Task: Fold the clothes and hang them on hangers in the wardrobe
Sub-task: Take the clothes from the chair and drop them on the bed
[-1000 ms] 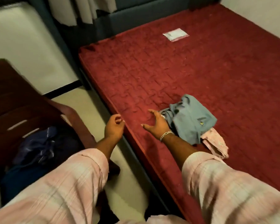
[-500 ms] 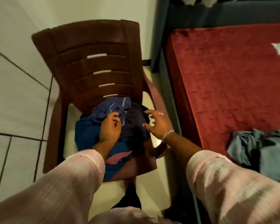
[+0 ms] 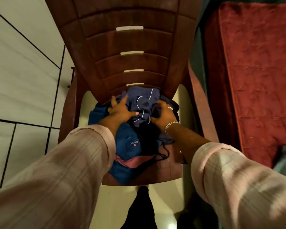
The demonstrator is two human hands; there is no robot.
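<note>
The dark blue cloth with white piping lies between both hands: left hand spread flat, right hand gripping it.

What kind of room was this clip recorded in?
Most likely a bedroom in a home. A red mattress lies at the right, a brown plastic chair stands beside it heaped with a pile of clothes, and the floor is pale tile.
</note>
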